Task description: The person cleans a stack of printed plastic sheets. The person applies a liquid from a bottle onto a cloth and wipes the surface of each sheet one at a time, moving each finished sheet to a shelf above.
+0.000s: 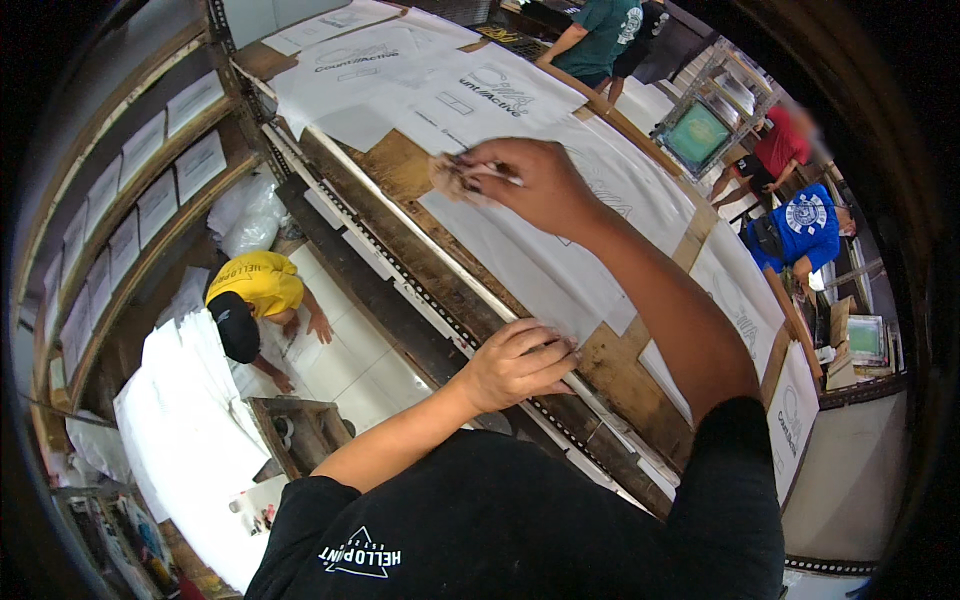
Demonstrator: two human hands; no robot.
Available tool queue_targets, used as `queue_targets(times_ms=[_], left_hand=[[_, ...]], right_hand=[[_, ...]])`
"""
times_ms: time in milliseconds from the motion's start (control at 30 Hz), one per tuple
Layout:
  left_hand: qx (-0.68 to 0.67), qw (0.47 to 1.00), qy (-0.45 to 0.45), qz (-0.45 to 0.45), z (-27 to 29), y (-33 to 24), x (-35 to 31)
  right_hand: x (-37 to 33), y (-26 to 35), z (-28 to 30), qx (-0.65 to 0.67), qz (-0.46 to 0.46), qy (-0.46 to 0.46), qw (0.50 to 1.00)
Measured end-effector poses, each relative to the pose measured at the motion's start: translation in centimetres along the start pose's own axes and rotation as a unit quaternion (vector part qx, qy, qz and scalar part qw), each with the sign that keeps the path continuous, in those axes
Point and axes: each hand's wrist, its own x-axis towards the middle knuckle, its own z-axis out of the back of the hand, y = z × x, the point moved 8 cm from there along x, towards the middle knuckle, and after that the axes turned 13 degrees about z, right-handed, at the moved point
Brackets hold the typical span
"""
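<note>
My right hand [530, 180] is raised over the long table, its fingers pinching a crumpled, stained rag [452, 180]. Below the rag lie a bare brown patch of the tabletop [395, 165] and a white sheet [500, 255]. My left hand [520, 365] rests at the table's near edge, fingers curled over the pale edge rail [420, 235]; its fingertips look dark and are partly blurred. More white sheets with black printed designs [490, 95] cover the table beyond my right hand.
At left, a person in yellow [255, 285] bends low near a wooden stool [300, 430] and a white stack [185, 400]. Shelves [150, 190] line the left wall. Other people, one in blue [805, 230], work past the table's far side, near screen frames [695, 135].
</note>
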Motion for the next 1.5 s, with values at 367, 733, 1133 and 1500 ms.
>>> queue_targets(times_ms=[367,733,1133,1500], left_hand=[[-0.028,0.999,-0.012,-0.015,-0.3,0.2,-0.1],[-0.028,0.999,-0.010,-0.018,-0.3,0.5,-0.5],[-0.033,0.999,-0.010,-0.030,-0.2,0.5,-0.3],[-0.021,0.999,-0.016,-0.040,0.0,0.2,0.1]], right_hand=[[-17.2,6.3,5.2,-0.091,-0.055,0.038,0.994],[-12.9,5.0,1.4,-0.142,0.034,0.062,0.987],[-0.3,-1.7,-5.1,-0.069,0.108,0.012,0.992],[5.4,-1.6,-1.9,0.145,-0.001,-0.036,0.989]])
